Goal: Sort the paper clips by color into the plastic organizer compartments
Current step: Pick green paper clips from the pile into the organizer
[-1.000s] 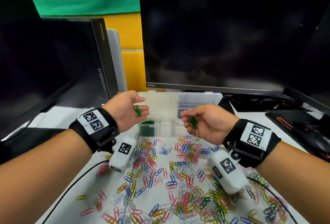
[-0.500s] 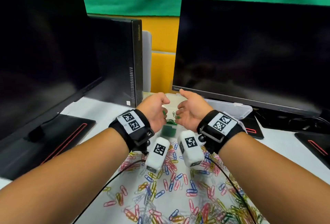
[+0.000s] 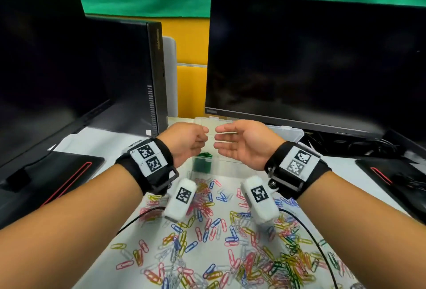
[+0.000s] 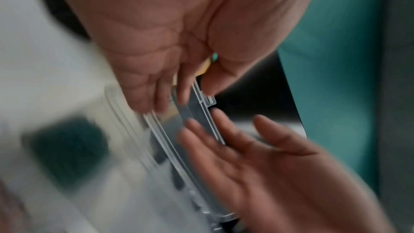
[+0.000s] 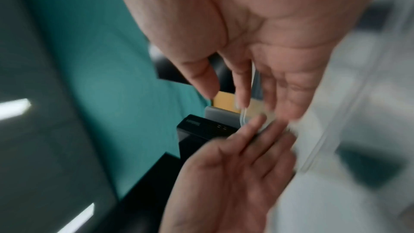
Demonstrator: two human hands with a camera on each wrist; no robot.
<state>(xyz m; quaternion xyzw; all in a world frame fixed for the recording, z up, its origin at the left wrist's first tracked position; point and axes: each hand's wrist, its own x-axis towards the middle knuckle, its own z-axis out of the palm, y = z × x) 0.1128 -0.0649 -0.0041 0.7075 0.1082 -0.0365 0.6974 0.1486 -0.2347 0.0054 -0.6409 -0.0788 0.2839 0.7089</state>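
A clear plastic organizer (image 3: 227, 162) stands at the far end of the table, its lid (image 3: 288, 131) raised behind it. Green clips (image 3: 202, 163) fill its front left compartment. A loose pile of mixed-colour paper clips (image 3: 219, 231) lies in front of it. Both hands hover over the organizer, palms facing each other. In the left wrist view my left hand (image 3: 191, 139) has its thumb and fingers on either side of the lid's edge (image 4: 201, 116). My right hand (image 3: 239, 144) is open with straight fingers (image 4: 224, 135) close to the lid. Neither hand holds clips.
A large monitor (image 3: 311, 58) stands right behind the organizer. Another monitor (image 3: 41, 58) and a black PC tower (image 3: 138, 76) are at the left. Black stand bases (image 3: 57, 173) flank the table. Camera cables (image 3: 306, 231) trail over the clips.
The green clips that both hands held a second ago are gone from the fingers. The hands rose from above the green compartment to the lid, and the right hand opened.
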